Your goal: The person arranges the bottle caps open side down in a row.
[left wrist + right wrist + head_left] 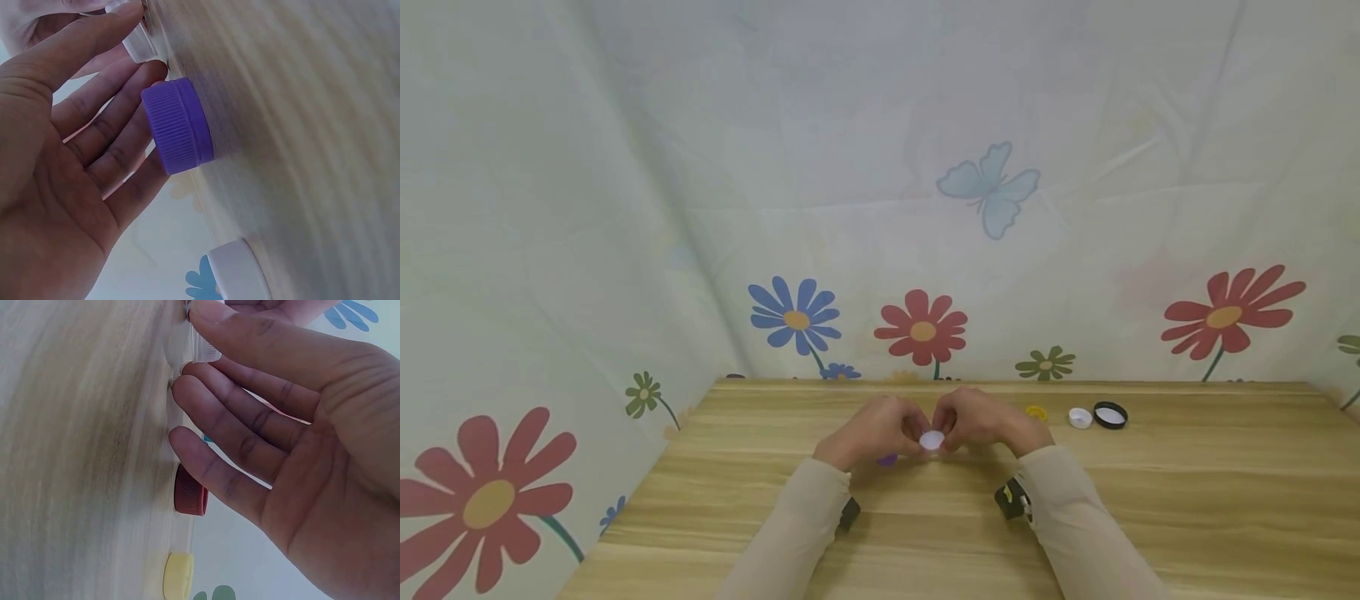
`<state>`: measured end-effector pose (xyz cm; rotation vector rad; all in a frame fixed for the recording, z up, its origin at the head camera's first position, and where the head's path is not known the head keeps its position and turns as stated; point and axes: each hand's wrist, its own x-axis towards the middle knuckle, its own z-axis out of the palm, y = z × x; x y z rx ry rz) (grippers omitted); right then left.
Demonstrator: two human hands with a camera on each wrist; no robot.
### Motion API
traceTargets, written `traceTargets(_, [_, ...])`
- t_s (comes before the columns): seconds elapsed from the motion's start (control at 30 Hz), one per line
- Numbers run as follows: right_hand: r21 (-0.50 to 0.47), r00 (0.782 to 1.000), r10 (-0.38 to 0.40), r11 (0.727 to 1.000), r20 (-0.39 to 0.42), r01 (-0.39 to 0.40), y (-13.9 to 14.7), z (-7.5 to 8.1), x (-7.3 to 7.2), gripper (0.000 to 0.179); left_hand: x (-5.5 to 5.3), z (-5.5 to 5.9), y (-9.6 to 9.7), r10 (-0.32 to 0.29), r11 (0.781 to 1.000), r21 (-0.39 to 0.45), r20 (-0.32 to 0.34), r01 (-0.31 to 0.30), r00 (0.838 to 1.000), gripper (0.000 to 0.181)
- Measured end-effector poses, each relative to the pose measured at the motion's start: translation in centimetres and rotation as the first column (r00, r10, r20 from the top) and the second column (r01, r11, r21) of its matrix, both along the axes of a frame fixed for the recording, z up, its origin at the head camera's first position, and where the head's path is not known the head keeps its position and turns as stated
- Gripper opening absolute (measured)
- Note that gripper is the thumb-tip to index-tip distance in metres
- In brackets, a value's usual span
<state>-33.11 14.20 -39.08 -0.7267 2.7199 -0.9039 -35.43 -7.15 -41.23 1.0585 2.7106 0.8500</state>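
A small white bottle cap (932,440) is held between both hands near the back of the table. My left hand (880,429) pinches it from the left, and my right hand (977,417) from the right. In the left wrist view the thumb lies over the translucent white cap (140,45). The right wrist view has the other thumb on the ribbed white cap (205,349). Beside the left fingers stands a purple bottle cap (178,125), partly behind the hand in the head view. A dark red bottle cap (190,490) sits near the right little finger.
To the right of the hands lie a yellow cap (1037,412), a white cap (1080,418) and a black-rimmed lid (1110,415). Another white cap (237,275) shows low in the left wrist view. Behind the wooden table (1210,500) hangs a flowered curtain (850,167).
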Motion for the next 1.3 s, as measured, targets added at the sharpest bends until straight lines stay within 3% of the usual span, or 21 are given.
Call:
traceTargets(0.97, [0.017,0.999,0.007,1.0,0.047,-0.008,-0.31,0.02,0.24,0.023,0.4,0.19,0.01,-0.015,1.0,0.002,0.025,0.015,1.0,0.02])
traceTargets(1.3, [0.036,0.996,-0.024,0.999,0.081,0.021,-0.35,-0.01,0.34,0.025,0.5,0.19,0.03,-0.004,1.0,-0.001,0.05,0.004,0.999,0.022])
